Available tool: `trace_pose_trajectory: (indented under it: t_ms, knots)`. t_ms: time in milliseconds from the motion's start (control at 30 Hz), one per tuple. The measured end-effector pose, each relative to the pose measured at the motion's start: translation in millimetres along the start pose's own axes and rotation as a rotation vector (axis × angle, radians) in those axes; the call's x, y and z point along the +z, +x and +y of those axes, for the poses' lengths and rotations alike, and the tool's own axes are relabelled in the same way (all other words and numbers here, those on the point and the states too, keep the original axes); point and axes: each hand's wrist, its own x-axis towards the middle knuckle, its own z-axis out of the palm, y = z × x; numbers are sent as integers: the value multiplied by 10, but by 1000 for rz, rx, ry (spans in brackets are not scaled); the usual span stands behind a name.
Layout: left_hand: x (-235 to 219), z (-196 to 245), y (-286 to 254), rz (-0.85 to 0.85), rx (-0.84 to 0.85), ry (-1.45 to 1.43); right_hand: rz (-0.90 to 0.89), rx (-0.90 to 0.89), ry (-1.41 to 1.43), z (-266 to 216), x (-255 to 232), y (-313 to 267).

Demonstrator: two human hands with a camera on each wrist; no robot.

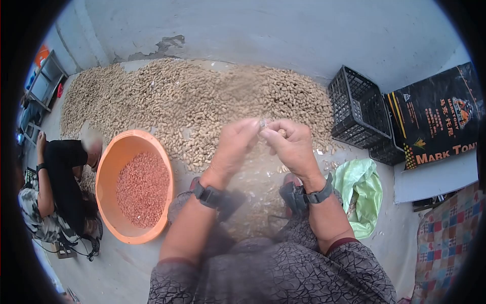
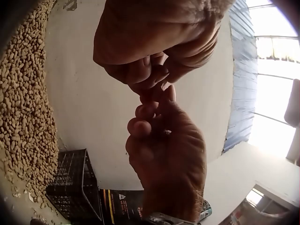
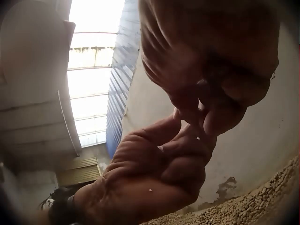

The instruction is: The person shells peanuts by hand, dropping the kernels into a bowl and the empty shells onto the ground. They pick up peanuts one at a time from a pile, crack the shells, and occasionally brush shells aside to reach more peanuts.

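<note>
Basin (image 1: 108, 177): red kernels (image 1: 144, 190), nine o'clock
Bag (image 1: 372, 190): four o'clock
Our left hand (image 1: 234, 144), right hand (image 1: 295, 147): curled, pinching a small bit (image 1: 262, 124)

Orange basin (image 1: 106, 182) (pale green bag (image 1: 374, 195) too)

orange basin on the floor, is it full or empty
Partly full: reddish kernels cover the bottom of the basin, and bare orange wall shows around them.

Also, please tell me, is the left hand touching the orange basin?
Apart. The head view shows it: unshelled peanuts are visible between the left hand and the rim of the orange basin.
</note>
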Motion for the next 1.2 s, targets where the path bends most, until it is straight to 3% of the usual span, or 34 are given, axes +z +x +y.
trace_pose_trajectory:
  t_ms: [33,133,200,333,500,767,867,967,1133,1200]
  knots:
    - [8,5,1,-1,-3,1,14,-100,-86,41,4,3]
    - [32,14,3,79,82,194,33,-118,-198,11,17,-38]
    - [34,-18,25,105,248,397,31,-102,-206,-63,26,-53]
    - [51,-18,30,69,290,496,11,-115,-226,28,-11,-30]
    - [115,-69,21,214,398,624,29,-74,-199,96,21,-22]
    - [180,11,-28,165,427,775,66,-12,-186,62,28,-25]
    - [181,4,-24,151,424,767,46,-44,-254,77,6,-20]
    - [150,-9,-16,121,451,778,67,-188,-379,22,11,-40]
    - [150,23,-36,117,443,805,37,-103,-194,66,19,-56]
    - [134,-1,-18,135,452,681,-9,-50,-85,-8,-10,-54]
